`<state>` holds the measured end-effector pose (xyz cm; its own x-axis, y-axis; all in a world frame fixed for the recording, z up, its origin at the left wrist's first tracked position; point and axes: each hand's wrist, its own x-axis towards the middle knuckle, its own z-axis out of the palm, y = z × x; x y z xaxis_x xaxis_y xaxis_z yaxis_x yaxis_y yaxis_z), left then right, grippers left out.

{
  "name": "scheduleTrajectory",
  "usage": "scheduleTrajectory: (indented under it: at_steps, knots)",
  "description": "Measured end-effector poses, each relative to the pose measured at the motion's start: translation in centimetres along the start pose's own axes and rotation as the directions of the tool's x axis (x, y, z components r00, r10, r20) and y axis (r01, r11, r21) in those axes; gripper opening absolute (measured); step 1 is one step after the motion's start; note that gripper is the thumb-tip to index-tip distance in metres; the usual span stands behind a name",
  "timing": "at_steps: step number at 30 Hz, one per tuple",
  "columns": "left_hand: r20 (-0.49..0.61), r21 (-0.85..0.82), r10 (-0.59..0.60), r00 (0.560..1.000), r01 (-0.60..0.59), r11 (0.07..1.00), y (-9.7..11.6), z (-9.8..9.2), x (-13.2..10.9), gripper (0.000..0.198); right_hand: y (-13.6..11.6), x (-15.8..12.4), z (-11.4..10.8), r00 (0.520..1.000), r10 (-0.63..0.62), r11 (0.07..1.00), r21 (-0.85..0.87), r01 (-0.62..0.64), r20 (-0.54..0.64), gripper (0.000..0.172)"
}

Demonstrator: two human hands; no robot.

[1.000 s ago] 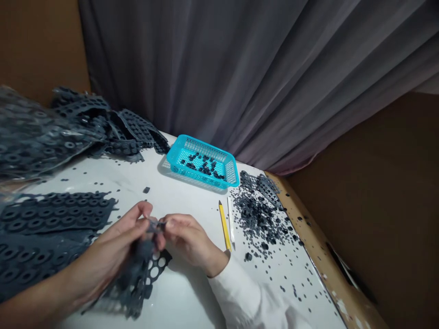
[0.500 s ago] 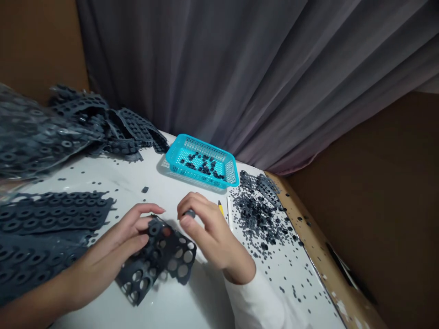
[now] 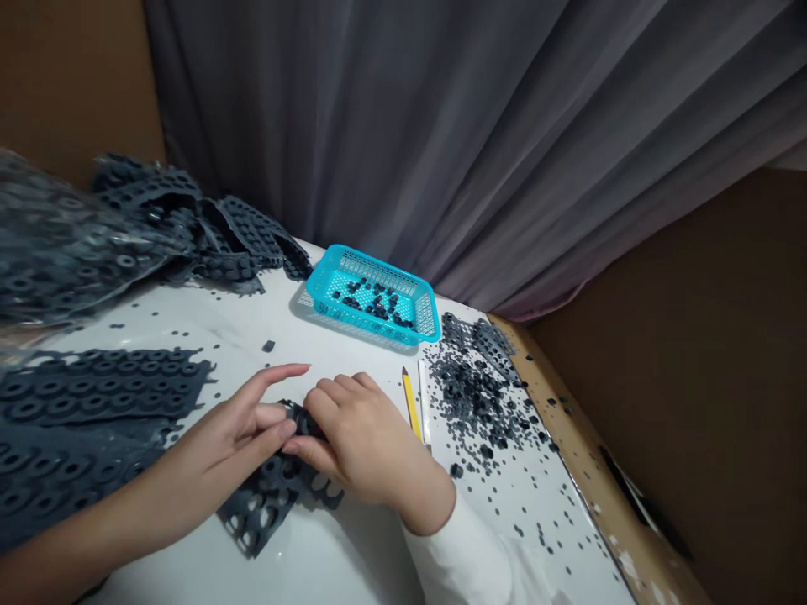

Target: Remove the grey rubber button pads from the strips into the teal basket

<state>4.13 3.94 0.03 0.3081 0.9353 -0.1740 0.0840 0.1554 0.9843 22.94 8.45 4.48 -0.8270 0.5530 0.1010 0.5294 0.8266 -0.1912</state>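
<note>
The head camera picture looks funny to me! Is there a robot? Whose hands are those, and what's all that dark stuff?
No robot here, just a person's two bare hands. The camera sits on that person's head, looking forward and down, so you see nearly what they'd see.

The left hand holds a dark sheet full of round holes. The right hand touches it too, but its fingers hide whether it grips anything.

On the white table, a blue basket holds little dark pieces. Near it lie a yellow pencil-shaped tool, a white stick and a scatter of tiny dark bits. Over on the left are more dark sheets, with ring shapes.
</note>
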Motion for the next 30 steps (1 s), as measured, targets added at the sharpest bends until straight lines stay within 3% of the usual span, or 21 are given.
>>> scheduleTrajectory:
  at_steps: [5,9,11,13,16,20,22,26,30]
  knots:
    - [0.029,-0.045,-0.069,0.997,0.07,0.997,0.8,-0.2,-0.6,0.059,0.8,0.0,-0.3,0.998,-0.044,0.949,0.315,0.029,0.041,0.034]
    - [0.087,-0.073,-0.071,0.994,0.077,0.994,0.1,-0.4,-0.7,0.056,1.5,0.0,-0.3,0.991,-0.087,0.743,0.669,-0.001,0.097,0.032]
    - [0.099,-0.116,-0.05,0.994,0.061,0.991,-0.3,-0.4,-0.6,0.053,1.6,-0.1,-0.1,0.989,-0.073,0.634,0.771,-0.056,0.132,0.031]
    - [0.074,-0.145,-0.015,0.997,0.026,0.989,-0.5,-0.2,-0.5,0.051,1.7,0.0,0.3,0.989,-0.046,0.586,0.805,-0.09,0.144,0.028]
    - [0.04,-0.113,0.021,0.999,-0.016,0.993,-0.3,0.0,-0.3,0.049,1.3,0.1,0.8,0.994,-0.004,0.643,0.762,-0.081,0.11,0.022]
    - [-0.004,-0.002,0.031,1.0,-0.031,1.0,-0.3,0.1,-0.4,0.051,0.5,0.3,0.8,0.999,0.038,0.866,0.5,-0.032,-0.002,0.021]
    - [-0.028,0.056,0.048,0.998,-0.046,0.997,-0.5,0.1,-0.5,0.053,0.2,0.3,0.7,1.0,0.019,0.928,0.372,-0.014,-0.01,0.022]
    - [-0.046,0.102,0.057,0.997,-0.052,0.993,-0.9,0.0,-0.8,0.051,-0.1,0.2,0.5,1.0,-0.004,0.97,0.244,-0.002,0.026,0.027]
    - [0.023,0.084,0.026,0.999,-0.028,0.996,-0.7,-0.2,-0.7,0.051,0.2,0.1,0.3,0.997,-0.047,0.907,0.42,0.018,0.06,0.029]
